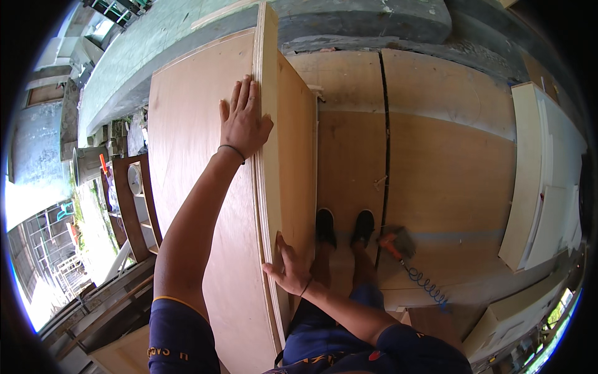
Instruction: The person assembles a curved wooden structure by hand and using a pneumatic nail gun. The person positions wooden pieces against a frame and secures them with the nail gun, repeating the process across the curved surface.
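Note:
A large box-like plywood cabinet (205,187) stands in front of me, with a pale wooden strip (266,181) running along its long upper edge. My left hand (245,126) lies flat on the broad panel beside the strip. Its fingers are stretched out and point away from me, while the thumb reaches over the strip. Closer to my body, my right hand (290,269) grips the same strip from the right. Its thumb rests across the edge and a finger lies along the side; the other fingers are partly hidden.
Behind my feet's right side, an orange-and-black air nailer (393,242) with a coiled blue hose (427,283) lies on the plywood floor (448,181). White panels (539,181) stand at the far right. At left are a brown shelf unit (134,206) and a grey bucket (90,163).

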Available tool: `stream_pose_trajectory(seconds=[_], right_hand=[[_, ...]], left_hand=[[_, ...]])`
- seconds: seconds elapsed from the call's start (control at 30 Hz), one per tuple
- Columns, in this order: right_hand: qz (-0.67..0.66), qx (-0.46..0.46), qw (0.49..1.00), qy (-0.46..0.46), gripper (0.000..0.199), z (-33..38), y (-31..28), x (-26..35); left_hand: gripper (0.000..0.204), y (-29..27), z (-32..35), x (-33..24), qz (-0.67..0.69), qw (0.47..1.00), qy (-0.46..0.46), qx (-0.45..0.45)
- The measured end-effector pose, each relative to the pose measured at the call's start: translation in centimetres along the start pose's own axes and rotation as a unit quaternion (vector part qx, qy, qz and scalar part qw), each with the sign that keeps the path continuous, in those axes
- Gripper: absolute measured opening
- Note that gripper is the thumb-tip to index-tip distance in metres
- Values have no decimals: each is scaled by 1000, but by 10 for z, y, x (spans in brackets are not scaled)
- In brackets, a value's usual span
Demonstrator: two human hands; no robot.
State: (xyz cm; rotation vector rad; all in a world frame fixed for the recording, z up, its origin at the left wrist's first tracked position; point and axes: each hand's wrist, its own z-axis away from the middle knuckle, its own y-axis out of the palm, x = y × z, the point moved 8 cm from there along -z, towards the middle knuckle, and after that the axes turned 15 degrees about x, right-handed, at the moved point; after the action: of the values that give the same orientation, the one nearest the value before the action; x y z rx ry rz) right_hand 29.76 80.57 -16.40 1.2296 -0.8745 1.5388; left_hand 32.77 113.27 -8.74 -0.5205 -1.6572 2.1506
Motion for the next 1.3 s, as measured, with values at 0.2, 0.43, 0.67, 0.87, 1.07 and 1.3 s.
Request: stream_pose_trajectory(seconds=[0.2, 0.43, 0.67, 0.87, 1.07, 1.3], right_hand=[[-26, -3, 999, -34, 87, 14, 10, 19], [-47, -2, 999, -23, 84, 10, 16, 11], [-14, -36, 999, -28, 83, 8, 18, 14], [-264, -21, 963, 54, 72, 7, 21, -26], [-363, 51, 924, 109, 50, -7, 11, -41], [-383, 57, 915, 114, 36, -15, 18, -66]], left_hand=[[85, 0, 7, 0, 7, 1000, -6, 5], [86, 4, 11, 0, 9, 1000, 6, -17], [83, 7, 10, 4, 4, 999, 23, -27], [78, 3, 11, 6, 15, 996, 63, -62], [77, 16, 11, 7, 31, 994, 80, -60], [77, 21, 11, 4, 38, 994, 86, -47]])
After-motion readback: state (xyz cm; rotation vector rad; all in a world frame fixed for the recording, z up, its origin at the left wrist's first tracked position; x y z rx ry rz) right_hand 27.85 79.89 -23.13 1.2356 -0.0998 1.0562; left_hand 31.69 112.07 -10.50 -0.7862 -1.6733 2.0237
